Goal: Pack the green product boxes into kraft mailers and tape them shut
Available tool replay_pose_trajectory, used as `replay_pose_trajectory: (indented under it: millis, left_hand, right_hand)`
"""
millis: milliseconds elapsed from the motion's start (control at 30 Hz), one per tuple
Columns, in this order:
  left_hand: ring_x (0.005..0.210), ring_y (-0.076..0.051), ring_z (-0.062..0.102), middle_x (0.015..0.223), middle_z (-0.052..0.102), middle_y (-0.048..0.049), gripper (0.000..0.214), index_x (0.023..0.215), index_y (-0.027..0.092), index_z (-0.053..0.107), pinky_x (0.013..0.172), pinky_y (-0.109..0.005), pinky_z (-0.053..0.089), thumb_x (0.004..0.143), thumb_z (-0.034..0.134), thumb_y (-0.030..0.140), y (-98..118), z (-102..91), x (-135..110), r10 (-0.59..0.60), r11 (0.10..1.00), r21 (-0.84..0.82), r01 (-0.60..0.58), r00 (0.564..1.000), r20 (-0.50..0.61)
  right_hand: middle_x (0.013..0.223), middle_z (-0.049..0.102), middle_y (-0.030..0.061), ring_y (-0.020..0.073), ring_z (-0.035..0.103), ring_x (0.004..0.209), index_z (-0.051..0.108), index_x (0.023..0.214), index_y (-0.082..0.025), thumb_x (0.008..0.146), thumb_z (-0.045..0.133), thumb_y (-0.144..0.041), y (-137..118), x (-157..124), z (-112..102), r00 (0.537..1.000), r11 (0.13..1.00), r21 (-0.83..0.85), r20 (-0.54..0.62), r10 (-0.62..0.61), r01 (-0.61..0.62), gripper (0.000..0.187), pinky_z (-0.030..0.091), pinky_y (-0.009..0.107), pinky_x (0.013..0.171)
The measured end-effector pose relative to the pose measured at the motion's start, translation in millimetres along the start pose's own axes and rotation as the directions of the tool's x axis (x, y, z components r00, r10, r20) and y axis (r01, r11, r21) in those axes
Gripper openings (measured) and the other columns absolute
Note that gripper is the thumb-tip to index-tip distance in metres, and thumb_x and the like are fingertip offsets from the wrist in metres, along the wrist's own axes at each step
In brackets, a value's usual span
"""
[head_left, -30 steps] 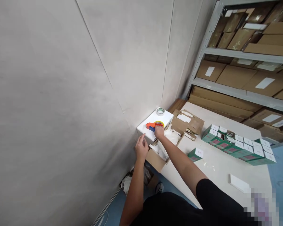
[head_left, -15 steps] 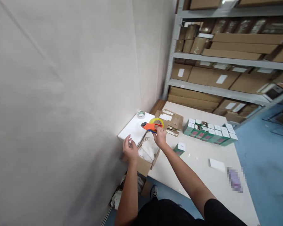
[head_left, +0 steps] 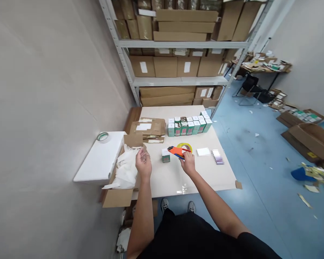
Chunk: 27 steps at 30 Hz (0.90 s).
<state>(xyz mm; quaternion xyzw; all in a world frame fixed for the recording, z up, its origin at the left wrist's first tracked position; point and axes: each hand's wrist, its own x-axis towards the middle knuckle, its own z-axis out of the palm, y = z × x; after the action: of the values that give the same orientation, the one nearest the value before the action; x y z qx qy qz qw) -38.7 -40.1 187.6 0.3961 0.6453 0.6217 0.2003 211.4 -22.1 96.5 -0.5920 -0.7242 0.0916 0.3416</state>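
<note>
My right hand (head_left: 188, 164) grips a tape dispenser (head_left: 175, 150) with an orange body and a roll of yellow tape, held over the table. Its black tip points left, above a small green-and-white box (head_left: 165, 157) that stands alone. My left hand (head_left: 143, 164) is raised with its fingers loosely curved and apart, and I see nothing held in it. Just left of that hand is an open cardboard carton (head_left: 118, 199) with crumpled white paper (head_left: 125, 172) inside.
Several green-and-white boxes (head_left: 189, 127) stand in rows at the table's back. Flattened cardboard (head_left: 153, 126) lies beside them. A tape roll (head_left: 102, 136) rests on a white slab (head_left: 97, 158) by the wall. A white pad (head_left: 203, 151) lies right. Shelving (head_left: 178, 82) stands behind.
My view has swung right, showing more floor. The right hand has carried the tape dispenser from near the white slab and carton to above the table's middle. The left hand has moved right, across the carton.
</note>
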Motion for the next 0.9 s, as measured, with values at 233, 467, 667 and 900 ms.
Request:
replay_pose_trajectory:
  millis: [233, 467, 667, 900]
  left_hand:
    - [0.113, -0.020, 0.068, 0.134, 0.067, -0.0144, 0.040, 0.132, 0.020, 0.065, 0.090, -0.030, 0.059, 0.093, 0.061, 0.029, -4.0, 53.6, -54.8, -0.071, 0.996, 0.069, 0.058, 0.973, 0.218]
    - [0.106, -0.019, 0.070, 0.132, 0.069, -0.0126, 0.041, 0.132, 0.022, 0.066, 0.090, -0.030, 0.058, 0.093, 0.062, 0.032, -4.6, 63.7, -98.8, -0.099, 0.981, 0.182, 0.064, 0.976, 0.192]
    - [0.105, -0.019, 0.071, 0.130, 0.070, -0.0127, 0.044, 0.134, 0.022, 0.065, 0.093, -0.032, 0.058, 0.092, 0.064, 0.033, 9.5, 75.9, -121.3, -0.122, 0.964, 0.255, 0.073, 0.976, 0.180]
    - [0.104, -0.019, 0.071, 0.127, 0.072, -0.0119, 0.041, 0.130, 0.021, 0.067, 0.088, -0.030, 0.059, 0.090, 0.063, 0.030, 24.1, 116.6, -129.7, -0.085, 0.972, 0.235, 0.024, 0.964, 0.252]
  right_hand:
    - [0.101, 0.065, 0.0104, 0.0288, 0.059, 0.099, 0.056, 0.094, -0.022, 0.090, 0.062, -0.027, 127.1, -68.9, -20.0, 0.970, 0.970, -0.072, 0.058, 0.238, -0.234, 0.009, 0.045, 0.041, 0.086]
    - [0.095, 0.068, 0.0103, 0.0315, 0.063, 0.106, 0.055, 0.085, -0.021, 0.085, 0.062, -0.031, 223.6, -130.2, -21.8, 0.859, 0.858, 0.047, 0.061, 0.509, -0.511, 0.012, 0.048, 0.051, 0.096]
    - [0.095, 0.067, 0.0153, 0.0345, 0.061, 0.111, 0.056, 0.078, -0.022, 0.085, 0.062, -0.023, 276.4, -171.2, -39.9, 0.712, 0.707, 0.090, 0.034, 0.702, -0.701, 0.009, 0.042, 0.055, 0.100]
    - [0.105, 0.069, 0.0196, 0.0349, 0.060, 0.114, 0.066, 0.089, -0.016, 0.074, 0.075, -0.028, 287.2, -155.9, -66.5, 0.646, 0.662, -0.114, 0.150, 0.748, -0.741, 0.021, 0.045, 0.044, 0.097]
